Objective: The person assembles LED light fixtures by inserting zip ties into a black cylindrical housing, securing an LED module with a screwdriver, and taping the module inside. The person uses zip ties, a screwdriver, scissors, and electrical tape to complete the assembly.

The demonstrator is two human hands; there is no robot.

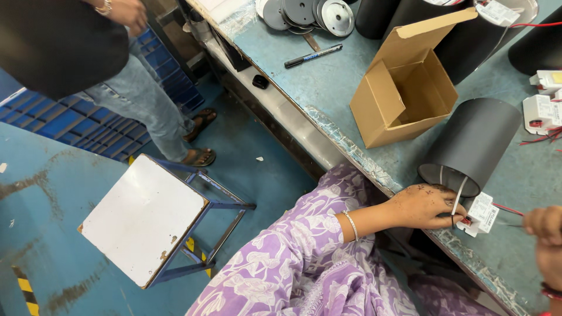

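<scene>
Apparently we are wiring: our left hand (424, 206) pinches the white wires (458, 196) from the black cylinder (475, 143) at the small white driver box (481, 213), while our right hand (545, 231), fingers curled on a thin tool we cannot identify, must next work the terminal with care.

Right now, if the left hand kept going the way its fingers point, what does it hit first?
The left hand points right along the bench edge; first in line is the small white driver box it already touches, then probably the right hand.
</scene>
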